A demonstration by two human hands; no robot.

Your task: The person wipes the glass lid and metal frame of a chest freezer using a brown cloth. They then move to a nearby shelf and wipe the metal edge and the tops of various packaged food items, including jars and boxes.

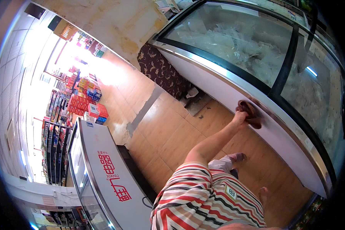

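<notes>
My left hand point(242, 117) grips a brown cloth point(250, 110), which hangs bunched against the white side panel point(218, 83) of a glass-topped display freezer. Above the hand runs the freezer's metal edge, with black-framed glass point(227, 43) over it; crumpled clear plastic shows behind the glass. My right hand point(263, 193) is only partly seen low in the picture, beside the striped shirt, and what its fingers do is hidden.
A second white display cabinet point(112, 164) with red lettering stands across the tiled floor point(172, 132). Stacked red and blue boxes point(80, 105) and stocked shelves point(56, 149) lie beyond. A dark patterned cloth point(161, 70) hangs by the freezer's end.
</notes>
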